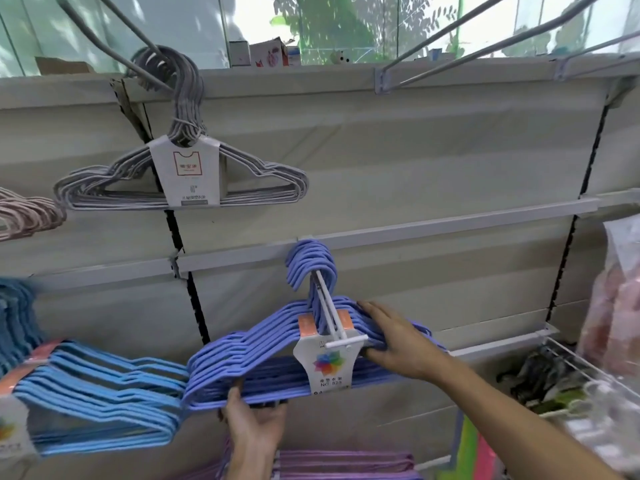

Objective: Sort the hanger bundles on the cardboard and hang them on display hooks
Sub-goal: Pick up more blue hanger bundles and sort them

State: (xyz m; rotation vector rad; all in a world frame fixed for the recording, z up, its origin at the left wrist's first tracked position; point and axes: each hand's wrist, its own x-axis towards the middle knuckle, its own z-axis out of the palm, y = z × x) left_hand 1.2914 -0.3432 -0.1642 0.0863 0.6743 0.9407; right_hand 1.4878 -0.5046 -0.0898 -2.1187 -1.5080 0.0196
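A wire basket [568,362] at the lower right of the shelving wall holds dark items and something green, too blurred to name; clear bags [613,306] with pinkish contents hang just above and beside it. On the wall itself, a periwinkle hanger bundle [263,355] hangs by its hooks on a white two-rod display hook [329,306], its paper label [329,365] sitting at the front just below the hook's crossbar tip. The left hand [252,420] comes up from below and grips the bundle's bottom bars left of the label, thumb in front and fingers curled behind and beneath. The right hand [394,344] reaches in from the lower right, forearm stretched across the frame, and clasps the bundle's right shoulder just beside the label, fingers laid over the top of the bars and thumb tucked under them. A light blue hanger bundle [100,389] hangs just to the left, its end touching the periwinkle one. A grey hanger bundle [180,181] with a white label hangs on a grey hook higher up on the left. A purple bundle [343,462] lies below the hands at the bottom edge. At the left edge a pink bundle [24,216] and a darker blue one [17,313] are partly visible.
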